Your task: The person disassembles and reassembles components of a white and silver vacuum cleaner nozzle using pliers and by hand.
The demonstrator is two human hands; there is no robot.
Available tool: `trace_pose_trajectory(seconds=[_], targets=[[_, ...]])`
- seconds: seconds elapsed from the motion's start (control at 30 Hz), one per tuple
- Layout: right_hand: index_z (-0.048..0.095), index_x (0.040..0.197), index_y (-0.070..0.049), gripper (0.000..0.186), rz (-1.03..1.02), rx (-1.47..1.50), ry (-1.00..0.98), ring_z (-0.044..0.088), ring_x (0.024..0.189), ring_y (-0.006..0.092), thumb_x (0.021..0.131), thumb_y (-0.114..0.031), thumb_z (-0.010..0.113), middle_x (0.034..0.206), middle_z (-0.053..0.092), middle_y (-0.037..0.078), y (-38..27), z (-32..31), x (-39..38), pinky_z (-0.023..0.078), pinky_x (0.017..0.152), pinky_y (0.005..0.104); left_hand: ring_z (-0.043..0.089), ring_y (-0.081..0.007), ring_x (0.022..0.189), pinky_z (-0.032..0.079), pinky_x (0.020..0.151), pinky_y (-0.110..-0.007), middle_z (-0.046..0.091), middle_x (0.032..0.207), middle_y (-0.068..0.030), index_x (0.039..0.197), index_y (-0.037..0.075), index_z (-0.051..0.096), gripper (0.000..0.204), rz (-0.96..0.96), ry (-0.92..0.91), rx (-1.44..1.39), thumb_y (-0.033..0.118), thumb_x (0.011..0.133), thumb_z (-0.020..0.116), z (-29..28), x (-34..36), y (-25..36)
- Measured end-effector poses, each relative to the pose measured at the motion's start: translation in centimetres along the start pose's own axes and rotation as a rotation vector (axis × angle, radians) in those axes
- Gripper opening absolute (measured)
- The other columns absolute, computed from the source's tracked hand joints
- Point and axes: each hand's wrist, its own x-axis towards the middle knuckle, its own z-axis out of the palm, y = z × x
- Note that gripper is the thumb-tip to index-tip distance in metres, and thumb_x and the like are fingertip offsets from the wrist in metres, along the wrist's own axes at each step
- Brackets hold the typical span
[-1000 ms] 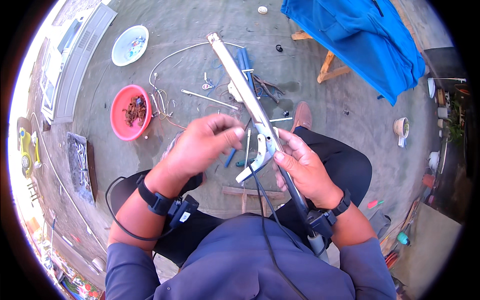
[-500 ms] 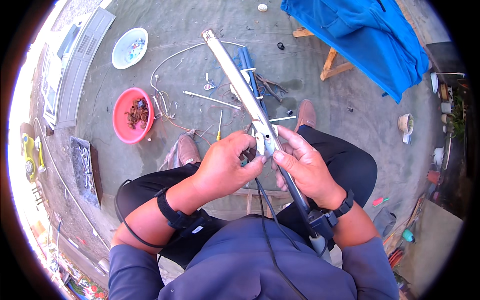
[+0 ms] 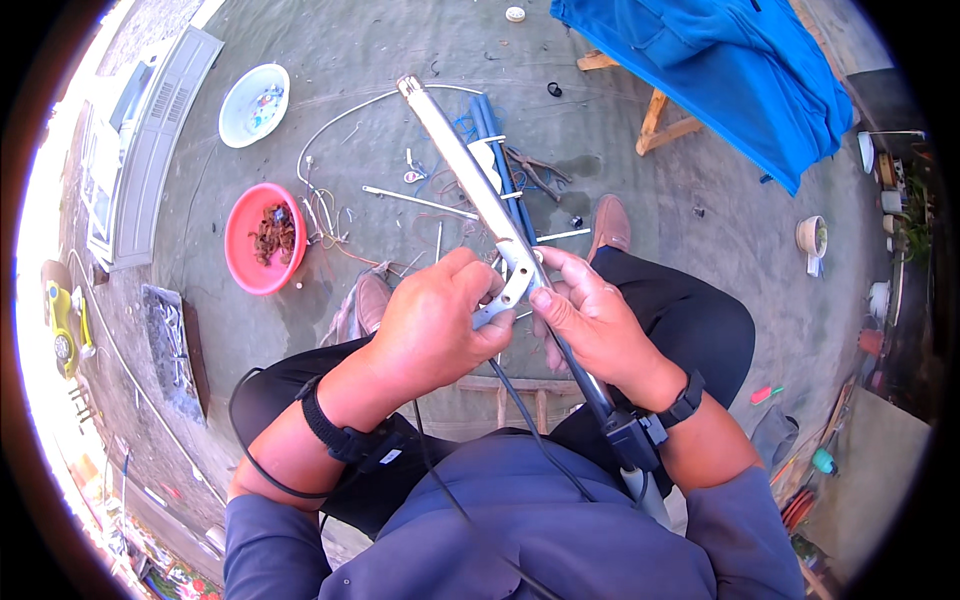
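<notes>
A long shiny metal tube [image 3: 455, 155] slants across my lap, from the far middle down toward my right side. My right hand [image 3: 610, 330] is closed around its middle, thumb on the near face. At that spot a pale metal bracket [image 3: 518, 272] with round holes sticks out from the tube toward the left. My left hand [image 3: 430, 315] pinches the bracket's free end, and its fingers hide that tip. Dark cables [image 3: 530, 415] hang below the hands. The tube's lower end passes beneath my right wrist.
On the ground beyond lie blue tubes [image 3: 487, 125], pliers [image 3: 540, 170], a thin white rod [image 3: 420, 201] and loose wires. A red basin [image 3: 240, 225] with brown scraps and a white basin [image 3: 228, 110] stand left. Blue cloth [image 3: 720, 80] covers a wooden stand at the right.
The bracket now stands out further from the tube, its holes facing up. My left hand has shifted slightly left and down with the bracket's end. My right hand keeps its grip.
</notes>
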Motion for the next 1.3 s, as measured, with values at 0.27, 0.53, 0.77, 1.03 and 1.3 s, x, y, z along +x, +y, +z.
trace_pose_trajectory(seconds=[0.27,0.53,0.77,1.03,1.3], targets=[[0.047,0.125,0.006,0.053,-0.023,-0.126,0.042,0.060,0.060,0.0081,0.095,-0.035,0.063,0.075,0.068,0.008,-0.3,0.1,0.7,0.046,0.055,0.0252,0.061,-0.0335,0.068,0.050,0.060,-0.043,0.055,0.079,-0.0118,0.082,0.004,0.061,0.020,0.019,-0.042,0.064,0.015,0.071,0.074,-0.3,0.0,0.0],[0.051,0.117,0.006,0.044,-0.076,-0.196,0.127,0.060,0.053,0.0106,0.094,-0.031,0.062,0.069,0.066,0.007,-0.6,0.1,0.4,0.044,0.050,0.0264,0.063,-0.0202,0.069,0.050,0.060,-0.032,0.060,0.081,-0.0091,0.096,0.002,0.062,0.016,0.048,-0.103,-0.125,0.001,0.082,0.067,-3.0,0.4,-0.4],[0.052,0.114,0.005,0.044,-0.110,-0.217,0.139,0.058,0.049,0.0109,0.094,-0.033,0.062,0.063,0.064,0.006,-0.3,0.0,0.3,0.042,0.049,0.0265,0.064,-0.0109,0.073,0.053,0.066,-0.025,0.068,0.088,-0.0076,0.106,-0.004,0.061,0.014,-0.167,-0.271,-0.608,0.002,0.098,0.051,-4.2,0.0,0.7],[0.053,0.113,0.005,0.042,-0.159,-0.296,0.167,0.060,0.054,0.0169,0.092,-0.030,0.064,0.061,0.062,0.009,0.3,0.1,0.6,0.043,0.053,0.0309,0.064,-0.0094,0.074,0.051,0.065,-0.022,0.067,0.088,-0.0065,0.107,-0.002,0.061,0.014,-0.241,-0.237,-0.710,0.003,0.099,0.050,-3.3,0.4,0.8],[0.053,0.113,0.005,0.040,-0.166,-0.331,0.186,0.060,0.056,0.0199,0.091,-0.027,0.065,0.063,0.063,0.011,-0.1,0.1,0.3,0.044,0.054,0.0332,0.065,-0.0098,0.076,0.050,0.064,-0.022,0.068,0.089,-0.0055,0.107,-0.001,0.061,0.014,-0.199,-0.222,-0.616,0.003,0.099,0.051,-3.1,0.4,0.6]])
